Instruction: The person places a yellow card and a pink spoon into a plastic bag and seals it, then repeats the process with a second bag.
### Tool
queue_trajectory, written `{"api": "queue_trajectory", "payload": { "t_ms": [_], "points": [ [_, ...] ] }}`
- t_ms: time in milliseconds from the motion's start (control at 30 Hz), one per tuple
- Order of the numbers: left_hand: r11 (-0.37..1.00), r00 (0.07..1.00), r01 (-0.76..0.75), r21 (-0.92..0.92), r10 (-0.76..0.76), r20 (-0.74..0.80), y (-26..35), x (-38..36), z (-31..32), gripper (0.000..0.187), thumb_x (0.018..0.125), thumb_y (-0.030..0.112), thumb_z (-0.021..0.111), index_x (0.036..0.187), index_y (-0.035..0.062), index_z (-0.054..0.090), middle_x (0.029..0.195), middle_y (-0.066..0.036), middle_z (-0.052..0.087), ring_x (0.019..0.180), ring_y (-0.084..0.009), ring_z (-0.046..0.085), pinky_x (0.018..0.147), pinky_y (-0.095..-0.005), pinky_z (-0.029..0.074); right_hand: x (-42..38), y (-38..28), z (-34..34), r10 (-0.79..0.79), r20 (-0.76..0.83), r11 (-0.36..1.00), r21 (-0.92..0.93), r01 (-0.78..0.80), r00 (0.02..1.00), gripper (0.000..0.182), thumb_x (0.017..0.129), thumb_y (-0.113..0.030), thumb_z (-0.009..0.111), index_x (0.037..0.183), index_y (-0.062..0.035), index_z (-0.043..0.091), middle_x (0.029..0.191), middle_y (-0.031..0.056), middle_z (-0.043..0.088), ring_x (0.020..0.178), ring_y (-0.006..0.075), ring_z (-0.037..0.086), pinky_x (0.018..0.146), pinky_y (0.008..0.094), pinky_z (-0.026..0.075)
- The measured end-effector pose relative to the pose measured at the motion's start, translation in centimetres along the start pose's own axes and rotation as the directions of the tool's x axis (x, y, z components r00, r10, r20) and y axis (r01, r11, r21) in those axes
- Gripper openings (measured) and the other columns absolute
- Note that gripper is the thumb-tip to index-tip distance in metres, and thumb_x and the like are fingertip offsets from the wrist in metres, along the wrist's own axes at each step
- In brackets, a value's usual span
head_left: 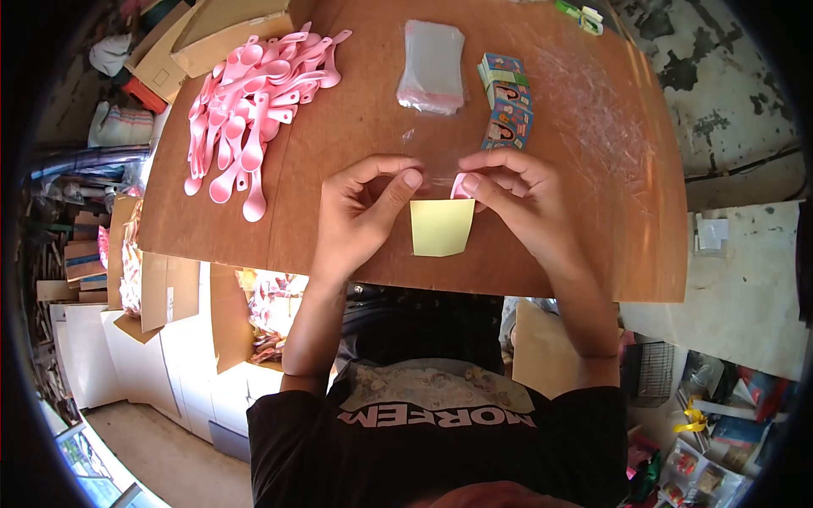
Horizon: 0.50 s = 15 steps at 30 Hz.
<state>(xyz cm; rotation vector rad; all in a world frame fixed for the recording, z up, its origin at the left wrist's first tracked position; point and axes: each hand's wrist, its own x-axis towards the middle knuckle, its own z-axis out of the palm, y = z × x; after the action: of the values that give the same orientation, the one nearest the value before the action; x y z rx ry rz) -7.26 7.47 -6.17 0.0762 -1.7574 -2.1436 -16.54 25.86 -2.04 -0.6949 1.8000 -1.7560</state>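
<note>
Between my hands is a thin clear plastic bag [439, 176], with a yellow card [442, 229] at the end nearer me. My left hand [370, 210] pinches the bag's left side between thumb and fingers. On the other side, my right hand [523, 201] has thumb and fingers closed at the bag's right edge. A pink piece [460, 186], like the spoons' plastic, shows by the right thumb, just above the card. To the left lies a heap of pink measuring spoons [251, 110]. Farther back are a stack of clear bags [432, 68] and a row of printed cards [508, 102].
The wooden table [356, 127] has a curved-looking near edge. Clear plastic scraps [593, 114] are spread on its right side. A cardboard box [233, 34] stands at the back left, and a green tape dispenser [581, 15] at the back right. Open boxes [169, 288] stand at left below.
</note>
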Motion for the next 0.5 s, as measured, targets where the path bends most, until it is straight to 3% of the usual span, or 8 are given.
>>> {"api": "queue_trajectory", "payload": {
  "t_ms": [100,233,367,500],
  "points": [
    [0.989,0.998,-0.044,0.139,0.051,-0.042,0.0,-0.1,0.1,0.014,0.089,0.005,0.068,0.101,-0.0033,0.07,0.092,-0.008,0.072,0.083,-0.0108,0.065,0.074,-0.0237,0.052,0.0,1.3,-0.2,-0.033,-0.052,0.998,0.05,0.035,0.998,0.018,0.091,-0.005,0.065,0.106,0.0058,0.064,0.097,0.01,0.07,0.091,0.0146,0.068,0.073,0.0254,0.056],
    [0.99,0.997,-0.042,0.134,0.049,-0.053,-0.7,-0.2,-0.1,0.015,0.089,0.005,0.069,0.101,-0.0031,0.071,0.092,-0.008,0.072,0.084,-0.009,0.064,0.074,-0.0229,0.051,-0.1,2.1,-0.5,0.001,-0.034,0.999,0.054,0.001,0.999,0.019,0.091,-0.005,0.066,0.106,0.0055,0.066,0.102,0.0113,0.069,0.092,0.0162,0.069,0.074,0.0262,0.057],
    [0.976,0.999,-0.049,0.213,0.05,-0.001,-0.6,0.1,-0.9,0.016,0.088,0.005,0.07,0.102,-0.0021,0.071,0.092,-0.008,0.072,0.083,-0.0092,0.065,0.074,-0.0232,0.052,0.0,2.5,-0.7,-0.033,0.0,0.992,0.119,0.032,0.999,0.018,0.091,-0.005,0.066,0.105,0.0058,0.067,0.102,0.0119,0.069,0.091,0.0167,0.069,0.074,0.0272,0.058],
    [0.962,0.994,-0.081,0.26,0.06,0.088,-0.5,0.2,-1.5,0.018,0.088,0.002,0.068,0.104,-0.0034,0.069,0.098,-0.009,0.07,0.084,-0.0112,0.065,0.077,-0.0235,0.052,0.2,3.7,-1.2,-0.091,0.009,0.994,0.066,0.09,0.996,0.017,0.09,-0.003,0.066,0.104,0.0065,0.067,0.101,0.0119,0.069,0.092,0.0166,0.068,0.075,0.0279,0.058]
  ]
}}
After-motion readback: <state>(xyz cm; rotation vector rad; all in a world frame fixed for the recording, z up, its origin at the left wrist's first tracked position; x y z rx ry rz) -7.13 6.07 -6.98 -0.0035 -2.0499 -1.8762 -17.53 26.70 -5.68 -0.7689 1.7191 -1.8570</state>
